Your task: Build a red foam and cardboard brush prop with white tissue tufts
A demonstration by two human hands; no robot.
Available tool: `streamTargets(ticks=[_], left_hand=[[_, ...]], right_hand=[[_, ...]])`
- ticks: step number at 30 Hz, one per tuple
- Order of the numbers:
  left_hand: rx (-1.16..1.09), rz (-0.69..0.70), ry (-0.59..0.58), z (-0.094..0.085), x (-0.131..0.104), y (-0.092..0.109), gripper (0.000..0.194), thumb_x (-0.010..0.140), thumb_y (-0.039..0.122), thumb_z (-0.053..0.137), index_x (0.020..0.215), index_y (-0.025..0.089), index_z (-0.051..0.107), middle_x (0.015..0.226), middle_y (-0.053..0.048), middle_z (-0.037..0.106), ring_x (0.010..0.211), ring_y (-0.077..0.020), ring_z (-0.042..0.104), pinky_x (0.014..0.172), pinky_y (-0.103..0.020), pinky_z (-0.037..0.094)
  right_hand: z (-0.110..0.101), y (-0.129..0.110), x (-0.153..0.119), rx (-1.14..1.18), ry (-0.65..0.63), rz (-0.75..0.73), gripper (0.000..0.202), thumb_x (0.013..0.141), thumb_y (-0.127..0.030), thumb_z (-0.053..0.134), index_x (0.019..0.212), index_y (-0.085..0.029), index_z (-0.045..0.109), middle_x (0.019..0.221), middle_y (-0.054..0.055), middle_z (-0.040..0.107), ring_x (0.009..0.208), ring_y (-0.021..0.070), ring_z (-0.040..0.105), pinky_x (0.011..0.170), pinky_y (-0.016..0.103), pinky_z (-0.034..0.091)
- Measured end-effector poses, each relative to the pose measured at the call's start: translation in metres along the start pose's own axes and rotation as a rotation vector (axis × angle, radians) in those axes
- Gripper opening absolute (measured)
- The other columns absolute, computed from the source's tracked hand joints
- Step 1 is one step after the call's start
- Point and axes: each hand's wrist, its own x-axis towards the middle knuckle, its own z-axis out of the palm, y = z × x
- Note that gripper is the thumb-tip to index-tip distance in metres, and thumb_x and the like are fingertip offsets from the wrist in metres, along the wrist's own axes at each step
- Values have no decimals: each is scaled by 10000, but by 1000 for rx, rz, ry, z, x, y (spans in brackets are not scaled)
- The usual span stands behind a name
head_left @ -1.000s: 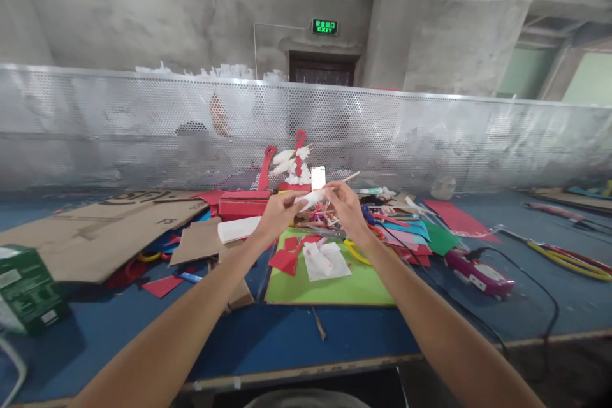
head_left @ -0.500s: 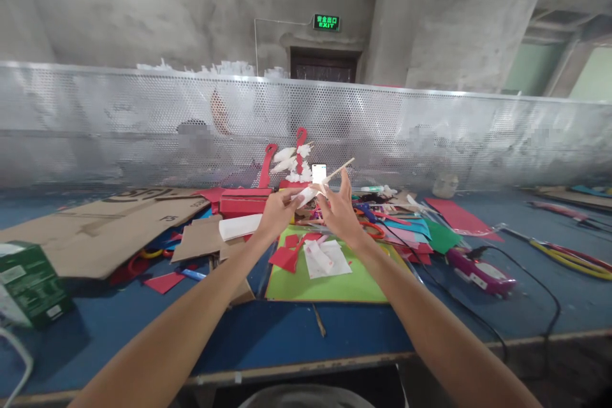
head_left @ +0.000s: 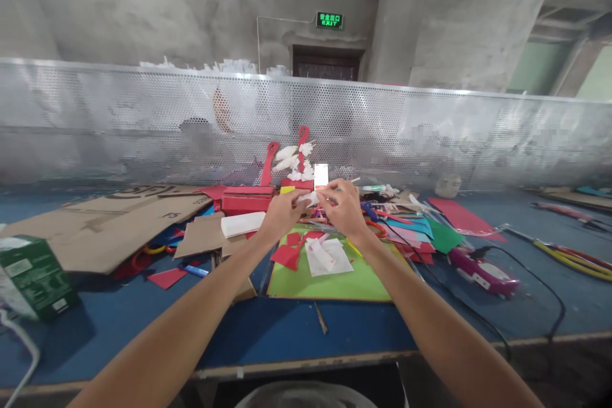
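My left hand [head_left: 285, 209] is closed on the left end of a small white paper piece [head_left: 310, 198]. On its other side my right hand [head_left: 344, 205] pinches the same paper, with a thin stick [head_left: 354, 180] showing beyond its fingers. Both hands are raised over the back of a green board [head_left: 335, 287]. On that board lie a white paper sheet [head_left: 329, 258] and red scraps [head_left: 287, 256]. Behind the hands a bright phone screen [head_left: 321, 175] stands near white flower shapes [head_left: 302, 171] and red hooked pieces [head_left: 269, 164].
Cardboard [head_left: 109, 223] and a green box [head_left: 36, 277] are on the left. To the right lie a purple device [head_left: 482, 273] with a black cable, red sheets [head_left: 461, 217] and yellow-handled pliers [head_left: 564, 258]. A perforated metal screen [head_left: 406, 134] runs behind the table.
The stick, earlier pointing up and right above my right hand, is now lower and mostly hidden behind it. My right hand's fingers have folded down, and the white paper shows less.
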Motion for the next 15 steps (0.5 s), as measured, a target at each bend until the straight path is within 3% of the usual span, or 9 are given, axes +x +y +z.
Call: streamTargets(ticks=[4,8,12,15], left_hand=[[110,5,-25,-3,0,4,328,909,343,571,1166,211,726,869,-43,755,738,-196,649,701,-282,445],[113,-16,-34,-4,0,1,330,894,321,582,1168,217,734,795,-28,736,685,-177,618,658,-270,420],[2,-67,-13,1,2,-10,319,866,343,615,1114,198,755,740,-23,715,658,-169,607,622,-261,422],[-198,-137,16,6,4,-18,353,824,380,664,1082,157,756,719,-30,706,627,-168,610,613,-270,462]], right_hand=[[4,-1,-1,125,-14,15,225,946,-325,585,922,-231,788,913,51,678,893,207,628,876,366,433],[7,1,-2,84,-97,-92,208,950,-277,585,1021,-226,774,905,47,689,880,199,630,868,356,424],[4,6,-2,108,-171,-191,321,890,-324,684,1190,-211,685,1031,68,710,995,237,624,935,391,432],[0,7,-2,168,-229,-260,307,880,-345,700,1158,-217,682,1130,74,693,1085,246,605,990,409,437]])
